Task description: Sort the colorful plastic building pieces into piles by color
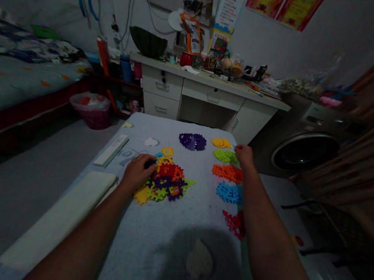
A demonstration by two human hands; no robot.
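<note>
My left hand (pixel 139 171) is at the left side of a mixed pile of plastic building pieces (pixel 168 182) with notched edges, in purple, red, yellow, green and orange. Its fingers curl round a dark purple piece (pixel 150 163). My right hand (pixel 244 156) is closed at the table's right edge, beside a yellow group (pixel 221 143); what its fingertips hold, if anything, is hidden. Below that lie green pieces (pixel 224 156), orange pieces (pixel 227 172), blue pieces (pixel 228 192) and red pieces (pixel 233 222), partly behind my right forearm. Purple pieces (pixel 192 141) form a group near the far edge.
A cloth-covered table (pixel 166 249) carries a long pale box (pixel 112 150) and a folded white sheet (pixel 63 216) on its left. Behind stands a cluttered white desk (pixel 165 87). A washing machine (pixel 305 139) is at right, a pink bin (pixel 93 110) at left.
</note>
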